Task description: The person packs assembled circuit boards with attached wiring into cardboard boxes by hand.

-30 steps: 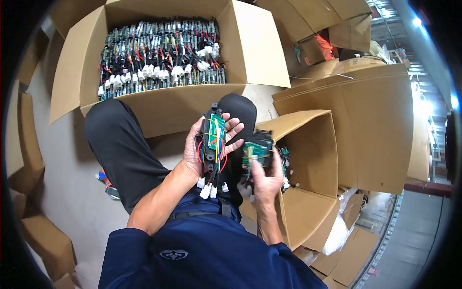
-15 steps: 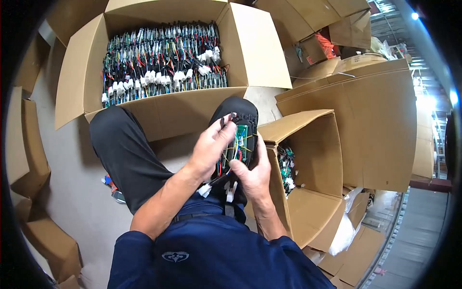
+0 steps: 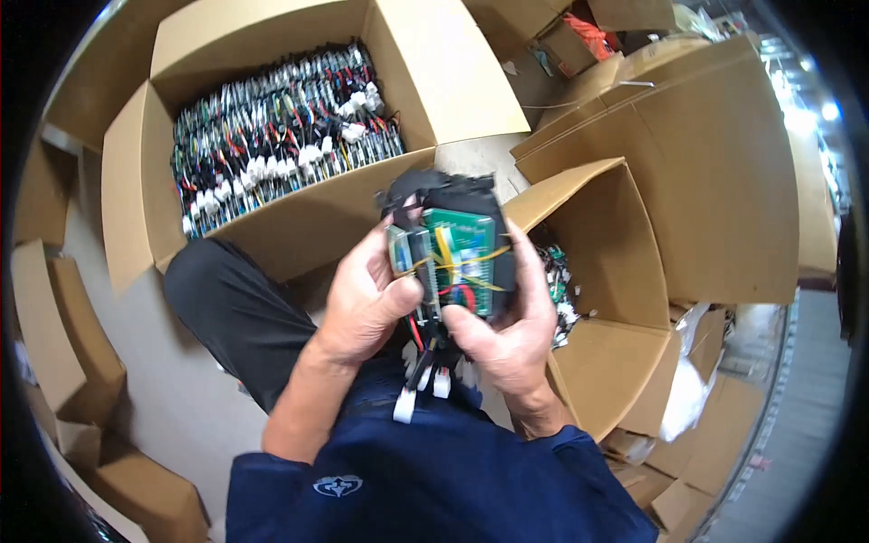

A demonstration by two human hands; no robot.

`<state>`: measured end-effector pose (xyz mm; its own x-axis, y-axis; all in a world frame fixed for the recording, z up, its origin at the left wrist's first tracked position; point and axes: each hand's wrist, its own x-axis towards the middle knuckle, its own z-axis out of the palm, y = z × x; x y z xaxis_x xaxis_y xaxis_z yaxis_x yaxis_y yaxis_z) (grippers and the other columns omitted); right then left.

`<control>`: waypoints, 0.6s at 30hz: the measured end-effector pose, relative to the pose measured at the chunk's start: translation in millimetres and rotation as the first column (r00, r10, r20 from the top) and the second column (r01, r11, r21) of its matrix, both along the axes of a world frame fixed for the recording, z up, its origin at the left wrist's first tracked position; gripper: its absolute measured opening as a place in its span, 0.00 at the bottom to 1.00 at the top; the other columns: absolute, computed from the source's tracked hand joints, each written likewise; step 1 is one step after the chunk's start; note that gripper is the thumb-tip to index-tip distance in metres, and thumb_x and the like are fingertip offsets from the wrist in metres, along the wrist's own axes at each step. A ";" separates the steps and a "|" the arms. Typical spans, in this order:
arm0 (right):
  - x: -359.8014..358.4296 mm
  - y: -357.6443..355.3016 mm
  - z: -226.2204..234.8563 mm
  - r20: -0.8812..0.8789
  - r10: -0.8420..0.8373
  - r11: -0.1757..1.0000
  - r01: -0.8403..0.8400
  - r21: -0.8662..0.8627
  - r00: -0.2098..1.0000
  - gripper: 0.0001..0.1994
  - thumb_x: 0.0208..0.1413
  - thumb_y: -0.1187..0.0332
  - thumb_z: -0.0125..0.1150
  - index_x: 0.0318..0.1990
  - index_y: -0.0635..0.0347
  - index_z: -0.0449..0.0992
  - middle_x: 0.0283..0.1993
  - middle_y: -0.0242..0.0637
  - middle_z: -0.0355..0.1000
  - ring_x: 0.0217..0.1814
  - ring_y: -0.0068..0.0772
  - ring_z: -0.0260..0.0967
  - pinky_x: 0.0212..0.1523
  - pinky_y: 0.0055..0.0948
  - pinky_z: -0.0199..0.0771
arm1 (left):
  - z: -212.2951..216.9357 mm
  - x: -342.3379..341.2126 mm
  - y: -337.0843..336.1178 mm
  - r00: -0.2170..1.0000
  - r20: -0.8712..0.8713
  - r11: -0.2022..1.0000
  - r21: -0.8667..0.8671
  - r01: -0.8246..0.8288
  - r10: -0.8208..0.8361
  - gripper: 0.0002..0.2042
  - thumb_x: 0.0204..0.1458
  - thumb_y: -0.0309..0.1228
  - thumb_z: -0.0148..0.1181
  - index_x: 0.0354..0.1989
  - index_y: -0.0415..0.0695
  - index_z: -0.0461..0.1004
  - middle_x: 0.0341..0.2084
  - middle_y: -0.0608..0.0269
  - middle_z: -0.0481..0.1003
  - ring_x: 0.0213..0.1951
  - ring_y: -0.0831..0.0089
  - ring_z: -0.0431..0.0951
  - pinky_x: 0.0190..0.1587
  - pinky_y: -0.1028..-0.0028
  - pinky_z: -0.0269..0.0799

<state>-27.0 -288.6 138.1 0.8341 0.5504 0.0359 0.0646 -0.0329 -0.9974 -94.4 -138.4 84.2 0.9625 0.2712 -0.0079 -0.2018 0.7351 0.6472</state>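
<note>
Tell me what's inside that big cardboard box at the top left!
Inside the big cardboard box are tightly packed rows of circuit boards, with coloured wires and white plug connectors showing. What lies beneath them, including the bottom of the box, is covered.

Orange material, a cardboard panel and white plastic show at right.

Premises: warehouse or workshop. Evidence: large open carton, packed with rows of wired circuit boards; smaller open carton; further cardboard at both sides; white plastic wrapping; grey floor; bright lamps, far right.
</note>
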 end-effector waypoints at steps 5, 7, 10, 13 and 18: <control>-6.9 -0.1 -52.1 0.448 -0.024 0.949 0.162 -0.271 0.893 0.40 0.46 0.68 0.79 0.66 0.75 0.66 0.62 0.55 0.69 0.63 0.53 0.68 0.64 0.42 0.69 | -54.9 -4.6 -27.1 0.973 -0.191 0.943 -0.279 -0.183 0.133 0.41 0.62 0.65 0.48 0.69 0.40 0.63 0.61 0.52 0.74 0.61 0.60 0.75 0.66 0.55 0.70; -2.6 -7.4 -52.3 0.359 -0.089 0.954 0.183 -0.237 0.929 0.40 0.46 0.68 0.78 0.66 0.74 0.66 0.62 0.55 0.70 0.63 0.53 0.68 0.63 0.42 0.69 | -26.8 2.1 -22.6 0.996 -0.053 0.917 -0.390 -0.081 0.066 0.38 0.65 0.62 0.47 0.70 0.40 0.61 0.63 0.51 0.71 0.64 0.58 0.73 0.67 0.53 0.68; 3.1 -12.0 -54.4 0.350 -0.051 0.964 0.138 -0.226 0.935 0.38 0.46 0.69 0.77 0.65 0.74 0.67 0.60 0.56 0.70 0.60 0.54 0.69 0.63 0.42 0.69 | -40.4 3.4 -24.7 0.978 -0.177 0.990 -0.061 -0.125 0.113 0.36 0.68 0.48 0.52 0.77 0.42 0.47 0.69 0.51 0.63 0.68 0.58 0.67 0.70 0.55 0.64; 1.7 -19.9 -55.0 0.312 -0.050 0.958 0.135 -0.255 0.949 0.38 0.44 0.74 0.76 0.66 0.71 0.67 0.62 0.52 0.70 0.63 0.48 0.70 0.64 0.39 0.70 | -42.9 9.6 -34.4 0.965 -0.084 0.947 0.228 -0.225 0.249 0.41 0.65 0.47 0.58 0.79 0.42 0.43 0.71 0.53 0.59 0.69 0.59 0.65 0.71 0.57 0.61; 9.4 -28.5 -47.7 0.369 0.101 0.966 -0.003 -0.259 0.924 0.41 0.47 0.68 0.77 0.68 0.74 0.64 0.68 0.57 0.63 0.66 0.57 0.63 0.69 0.45 0.63 | -56.6 22.9 -34.2 0.994 -0.101 0.987 -0.151 -0.051 0.036 0.51 0.54 0.66 0.59 0.78 0.47 0.47 0.74 0.44 0.54 0.74 0.44 0.56 0.75 0.48 0.53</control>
<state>-17.7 -317.0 90.4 0.7555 0.6248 0.1969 0.4410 -0.2628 -0.8582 -71.5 -172.7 27.6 0.9424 0.3009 -0.1460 -0.1769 0.8190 0.5459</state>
